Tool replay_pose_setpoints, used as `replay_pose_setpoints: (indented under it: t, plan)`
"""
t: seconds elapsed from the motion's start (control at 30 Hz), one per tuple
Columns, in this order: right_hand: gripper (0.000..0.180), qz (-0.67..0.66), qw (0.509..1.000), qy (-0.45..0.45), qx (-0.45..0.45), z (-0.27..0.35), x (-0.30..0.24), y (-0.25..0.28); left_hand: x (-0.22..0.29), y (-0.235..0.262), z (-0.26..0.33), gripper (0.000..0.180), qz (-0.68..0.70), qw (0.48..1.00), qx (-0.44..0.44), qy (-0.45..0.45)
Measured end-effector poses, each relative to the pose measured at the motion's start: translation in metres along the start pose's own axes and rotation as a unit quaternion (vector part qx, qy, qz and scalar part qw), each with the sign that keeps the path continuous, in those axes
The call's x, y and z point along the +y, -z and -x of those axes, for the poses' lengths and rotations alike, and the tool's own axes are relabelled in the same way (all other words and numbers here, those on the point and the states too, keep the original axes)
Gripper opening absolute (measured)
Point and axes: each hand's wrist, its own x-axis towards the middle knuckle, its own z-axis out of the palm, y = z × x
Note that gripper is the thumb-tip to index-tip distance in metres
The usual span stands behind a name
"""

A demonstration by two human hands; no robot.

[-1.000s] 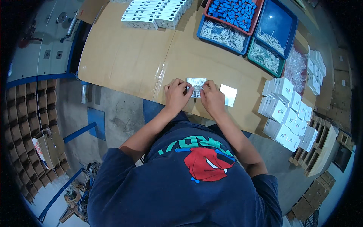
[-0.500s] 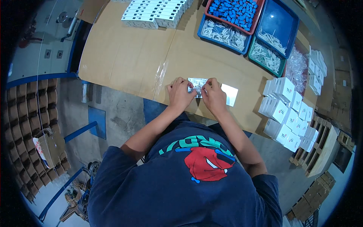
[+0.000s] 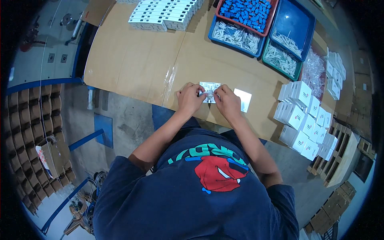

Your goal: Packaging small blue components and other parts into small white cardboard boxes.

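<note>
Near the table's front edge, my left hand and my right hand face each other with fingers bent into pinches. Between the fingertips is a small pale, shiny piece, too small to name and partly hidden by the fingers. Beneath it lies a printed white-and-grey card, its sides partly covered by my hands. A plain white rectangular card or flat box lies flat just right of my right hand, partly behind it.
Brown cardboard covers the table. Stacked white pieces with dark marks stand far left. At far right are a red tray of blue parts and blue and green trays of white parts. White boxes pile up on the right.
Both hands stay over the card, the fingertips shifting only slightly around the small shiny piece. A little more of the card shows between them.
</note>
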Motion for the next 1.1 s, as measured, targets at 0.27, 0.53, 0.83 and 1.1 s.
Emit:
replay_pose_setpoints:
  t: [0.27,0.53,0.83,1.1]
  plan:
    - [0.015,-0.016,0.999,0.032,0.003,0.002,0.007,-0.01,0.012,0.001,-0.001,0.021,-0.059,0.998,-0.007,0.011]
    - [0.017,-0.001,1.0,0.009,0.004,0.003,0.002,-0.007,-0.006,-0.002,0.006,0.017,0.04,0.994,0.074,-0.07]
    - [0.01,-0.008,0.999,-0.004,0.039,0.008,0.0,-0.013,-0.002,-0.004,0.01,0.014,0.013,0.992,0.075,-0.101]
    - [0.01,-0.001,0.997,-0.057,0.058,0.009,-0.006,-0.009,0.0,-0.005,0.006,0.019,0.038,0.996,0.051,-0.063]
